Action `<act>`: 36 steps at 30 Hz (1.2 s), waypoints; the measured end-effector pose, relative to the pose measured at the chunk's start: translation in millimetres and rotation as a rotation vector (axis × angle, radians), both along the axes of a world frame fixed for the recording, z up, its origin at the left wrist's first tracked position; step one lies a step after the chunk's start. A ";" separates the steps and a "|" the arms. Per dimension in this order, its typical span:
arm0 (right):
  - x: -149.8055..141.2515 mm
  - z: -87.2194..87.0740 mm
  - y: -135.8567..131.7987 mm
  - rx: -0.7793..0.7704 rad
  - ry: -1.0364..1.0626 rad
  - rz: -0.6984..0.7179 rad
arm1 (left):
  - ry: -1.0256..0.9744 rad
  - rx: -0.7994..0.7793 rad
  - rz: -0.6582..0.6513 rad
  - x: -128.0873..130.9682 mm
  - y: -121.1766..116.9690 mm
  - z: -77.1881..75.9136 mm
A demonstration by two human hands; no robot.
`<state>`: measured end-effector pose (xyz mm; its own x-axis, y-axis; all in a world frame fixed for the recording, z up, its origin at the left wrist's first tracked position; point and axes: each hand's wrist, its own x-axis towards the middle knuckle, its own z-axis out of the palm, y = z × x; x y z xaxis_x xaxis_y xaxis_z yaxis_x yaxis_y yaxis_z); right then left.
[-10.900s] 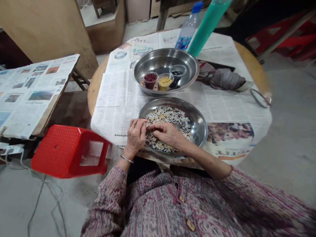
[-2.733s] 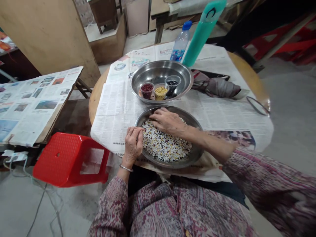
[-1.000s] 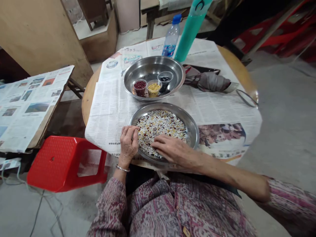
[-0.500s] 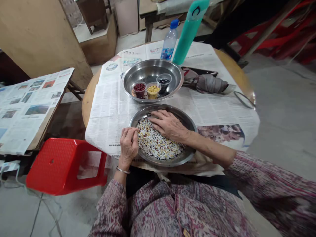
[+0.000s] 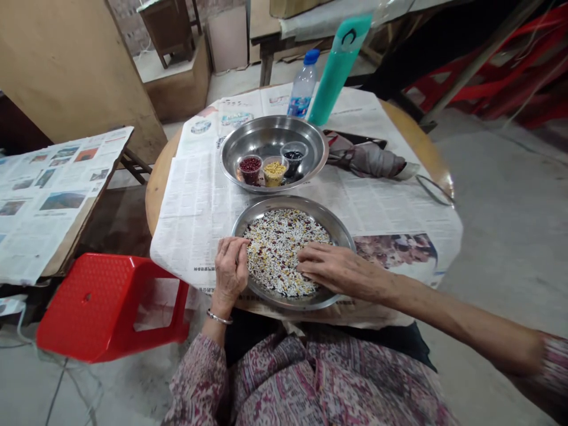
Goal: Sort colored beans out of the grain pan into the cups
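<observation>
A shallow steel plate [image 5: 293, 204] lies in front of me, holding a layer of mixed white, dark red and yellow grains [image 5: 284, 254]. My left hand [image 5: 229, 269] rests at the plate's near left rim with its fingers curled, and I cannot tell whether they pinch any grains. My right hand [image 5: 331, 266] lies flat and open on the grains at the lower right. Beyond the plate, a wider steel bowl [image 5: 273, 121] holds small cups of red beans [image 5: 249, 170], yellow grains [image 5: 274, 174] and black beans [image 5: 293, 160].
Newspaper [image 5: 195, 225] covers a round wooden table [image 5: 160, 189]. On it stand a water bottle [image 5: 303, 80] and a teal flask [image 5: 335, 71], with a folded umbrella [image 5: 368, 160] and eyeglasses [image 5: 435, 190] to the right. A red plastic stool [image 5: 102, 302] stands at my left.
My right hand has swept toward the lower right and the arm is stretched out further. The grains now spread more widely across the plate. My left hand stays near the rim.
</observation>
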<state>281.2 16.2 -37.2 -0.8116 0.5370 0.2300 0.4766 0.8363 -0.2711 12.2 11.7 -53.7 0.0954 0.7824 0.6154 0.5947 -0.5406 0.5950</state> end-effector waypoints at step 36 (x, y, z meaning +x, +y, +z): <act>-15.8 53.5 231.8 -0.118 -0.038 -0.945 | 0.012 -0.047 -0.003 -0.1 -1.3 0.0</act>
